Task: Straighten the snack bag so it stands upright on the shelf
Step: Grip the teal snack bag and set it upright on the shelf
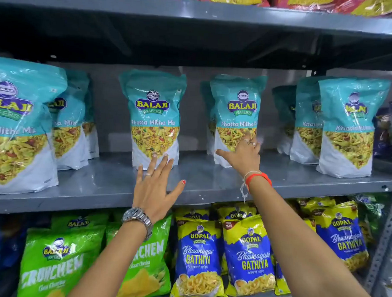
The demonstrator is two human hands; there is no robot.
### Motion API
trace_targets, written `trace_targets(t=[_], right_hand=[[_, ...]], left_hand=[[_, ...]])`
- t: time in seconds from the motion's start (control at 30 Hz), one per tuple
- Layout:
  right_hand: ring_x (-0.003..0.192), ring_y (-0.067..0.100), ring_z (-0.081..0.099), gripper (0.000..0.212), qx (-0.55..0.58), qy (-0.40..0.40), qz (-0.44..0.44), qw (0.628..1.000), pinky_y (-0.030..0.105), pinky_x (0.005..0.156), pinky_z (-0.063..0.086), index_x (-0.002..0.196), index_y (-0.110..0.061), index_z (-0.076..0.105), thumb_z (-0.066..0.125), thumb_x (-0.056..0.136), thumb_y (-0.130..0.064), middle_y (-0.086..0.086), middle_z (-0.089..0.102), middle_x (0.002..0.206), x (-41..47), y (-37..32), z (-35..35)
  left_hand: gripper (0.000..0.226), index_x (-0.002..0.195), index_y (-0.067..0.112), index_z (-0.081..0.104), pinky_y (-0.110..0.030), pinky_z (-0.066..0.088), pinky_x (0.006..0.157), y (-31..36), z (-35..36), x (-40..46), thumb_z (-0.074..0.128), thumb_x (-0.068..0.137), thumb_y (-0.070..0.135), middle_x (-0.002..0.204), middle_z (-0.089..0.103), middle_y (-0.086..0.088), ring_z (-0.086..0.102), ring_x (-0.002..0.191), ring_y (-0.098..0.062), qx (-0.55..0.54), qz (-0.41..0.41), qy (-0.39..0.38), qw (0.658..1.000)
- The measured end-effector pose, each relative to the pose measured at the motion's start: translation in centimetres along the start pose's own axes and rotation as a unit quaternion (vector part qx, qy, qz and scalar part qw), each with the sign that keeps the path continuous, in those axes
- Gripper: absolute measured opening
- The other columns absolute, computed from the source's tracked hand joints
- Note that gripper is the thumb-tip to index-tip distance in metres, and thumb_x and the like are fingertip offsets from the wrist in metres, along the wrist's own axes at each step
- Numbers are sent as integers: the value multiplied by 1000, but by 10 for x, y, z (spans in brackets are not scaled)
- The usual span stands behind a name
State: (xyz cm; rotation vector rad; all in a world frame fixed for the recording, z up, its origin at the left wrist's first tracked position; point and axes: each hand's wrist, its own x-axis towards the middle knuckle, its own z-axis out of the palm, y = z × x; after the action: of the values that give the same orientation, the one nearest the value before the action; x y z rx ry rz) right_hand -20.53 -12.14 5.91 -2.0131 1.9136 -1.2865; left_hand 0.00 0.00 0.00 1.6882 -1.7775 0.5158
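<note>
Both hands are up at the middle shelf now, reaching in among a row of teal snack bags. The right hand is on the lower front of one teal snack bag, thumb spread out to the left across the white base, fingers lying against the printed panel. Whether those fingers wrap the far edge I can't tell; it looks more like a flat press than a pinch. The bag sits toward the back of the shelf, just right of centre, with another of its kind tucked close behind.

The left hand is open, fingers fanned, the tips just at the bottom of the neighbouring bag, which stands alone with clear shelf either side. It grips nothing.

As for handling, this looks like a puffy, air-filled pouch: light, soft in the walls, glossy and a bit slippery, and the contents could crush. Squeezing the middle would probably just dent it. The better hold, I'd say, is low on the two side seams near the gusset, or one hand steadying the top seal while the other squares the base flat on the metal. A gentle nudge should do; too much and it may topple back into the one behind.
</note>
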Motion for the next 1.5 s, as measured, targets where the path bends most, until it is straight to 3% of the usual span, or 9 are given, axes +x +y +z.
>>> trace_targets(t=[0.1,0.23,0.37,0.57,0.7,0.87,1.5], right_hand=[[145,42,7,127,41,9,37,998,58,112,27,151,-6,-6,74,69,-61,23,9,158,16,0,11],[144,46,9,134,66,39,67,995,64,108,28,151,-11,-13,78,65,-59,24,3,158,29,-4,24],[139,48,22,139,98,59,121,986,65,104,33,149,-11,-19,80,63,-57,25,15,156,40,-4,31],[130,39,39,139,114,89,149,978,60,100,40,151,-11,-8,83,57,-57,19,32,149,45,-5,32],[129,39,41,134,127,90,143,977,57,100,40,151,-11,1,85,56,-54,18,34,145,41,-5,27],[129,40,41,131,131,95,138,977,56,101,41,150,-11,4,85,57,-54,19,35,144,35,-6,24],[128,42,41,128,130,106,130,977,54,101,42,150,-12,7,85,57,-53,20,38,140,-19,-6,-16]], left_hand=[[67,133,14,50,-52,15,109,0,13,-1,32,85,56,141,46,-3,30,135,-27,29,11,53,998],[61,128,14,56,-49,22,106,-2,24,-2,34,86,52,133,54,-5,40,129,-30,69,11,85,994],[56,125,13,59,-46,28,103,-2,29,-4,36,86,47,127,59,-6,48,123,-29,70,17,113,991],[47,115,16,67,-42,32,99,-4,35,-4,40,88,44,118,65,-5,58,112,-25,49,35,146,987],[40,96,16,74,-39,38,90,0,32,-6,45,86,41,93,73,-5,68,90,-24,34,36,167,985],[40,87,20,75,-32,42,73,4,24,-7,43,84,43,88,74,0,69,81,-21,37,20,128,991],[43,90,18,75,-33,44,70,4,19,-9,42,83,45,89,74,-2,69,78,-23,35,25,110,993]])
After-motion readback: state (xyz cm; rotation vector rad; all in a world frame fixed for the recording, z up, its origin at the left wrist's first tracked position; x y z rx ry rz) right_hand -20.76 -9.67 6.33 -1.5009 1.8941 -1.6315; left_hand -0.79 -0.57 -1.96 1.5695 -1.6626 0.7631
